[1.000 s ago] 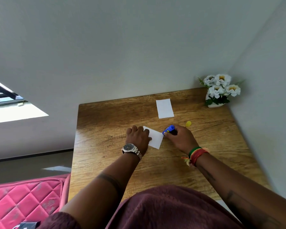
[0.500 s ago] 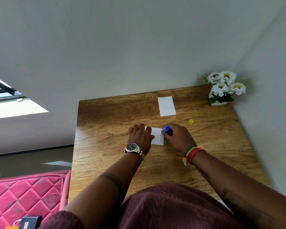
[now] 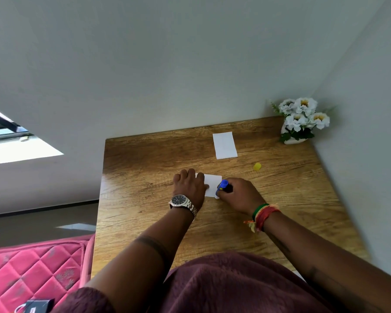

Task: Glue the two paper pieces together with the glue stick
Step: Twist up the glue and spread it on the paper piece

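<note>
The left hand (image 3: 191,187) lies flat, fingers spread, pinning one paper piece (image 3: 212,185) to the wooden table (image 3: 145,199). The right hand (image 3: 239,196) grips one blue glue stick (image 3: 222,185), tip on that paper. A second paper piece (image 3: 225,145) lies beyond; one yellow cap (image 3: 257,166) sits nearby.

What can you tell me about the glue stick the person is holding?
The glue stick is a small tube with a bright blue end, a yellow mark and a dark body, plastic by its look. The right hand grips it, tilted, its lower end at the right edge of the near paper piece, which the left hand pins to the wooden table. A small yellow cap, perhaps its own, lies apart.
</note>
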`<act>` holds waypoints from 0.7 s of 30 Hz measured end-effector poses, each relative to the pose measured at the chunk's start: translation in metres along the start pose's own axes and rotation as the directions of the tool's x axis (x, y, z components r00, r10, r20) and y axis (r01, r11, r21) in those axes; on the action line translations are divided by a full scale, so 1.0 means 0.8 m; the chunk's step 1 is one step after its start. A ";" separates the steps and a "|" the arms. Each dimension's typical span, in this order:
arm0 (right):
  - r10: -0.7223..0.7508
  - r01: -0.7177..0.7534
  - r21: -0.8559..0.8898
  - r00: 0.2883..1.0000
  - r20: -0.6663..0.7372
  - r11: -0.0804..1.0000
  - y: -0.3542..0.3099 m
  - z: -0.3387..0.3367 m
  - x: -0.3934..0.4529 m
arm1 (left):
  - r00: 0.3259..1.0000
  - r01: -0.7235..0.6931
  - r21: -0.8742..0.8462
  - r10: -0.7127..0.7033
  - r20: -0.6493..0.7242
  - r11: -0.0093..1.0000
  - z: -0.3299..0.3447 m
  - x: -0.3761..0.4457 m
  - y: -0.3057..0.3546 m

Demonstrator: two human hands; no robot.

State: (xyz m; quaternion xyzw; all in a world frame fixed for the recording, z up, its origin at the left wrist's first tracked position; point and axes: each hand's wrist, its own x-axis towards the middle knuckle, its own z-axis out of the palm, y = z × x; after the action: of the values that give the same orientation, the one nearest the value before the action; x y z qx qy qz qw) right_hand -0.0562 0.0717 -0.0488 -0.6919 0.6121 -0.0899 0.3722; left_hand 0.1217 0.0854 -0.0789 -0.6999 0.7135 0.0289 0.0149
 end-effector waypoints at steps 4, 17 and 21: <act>0.147 -0.141 0.347 0.989 0.011 0.927 0.004 -0.006 0.008 | 1.000 -0.008 0.023 0.008 -0.006 1.000 -0.003 0.001 -0.002; 0.206 -0.136 0.974 0.974 0.097 0.180 -0.020 -0.023 0.016 | 0.941 0.293 -0.895 -0.269 0.207 0.337 -0.067 0.017 0.035; 0.147 -0.118 0.965 0.985 0.085 0.234 -0.028 -0.034 0.023 | 0.924 0.334 -0.942 -0.191 0.330 -0.011 -0.078 0.028 0.045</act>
State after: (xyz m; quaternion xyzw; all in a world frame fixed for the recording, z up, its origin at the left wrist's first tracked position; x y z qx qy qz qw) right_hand -0.0504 0.0436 -0.0219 -0.2623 0.4884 -0.4226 0.7170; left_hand 0.0863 0.0594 -0.0169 -0.6332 0.3487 0.5432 -0.4270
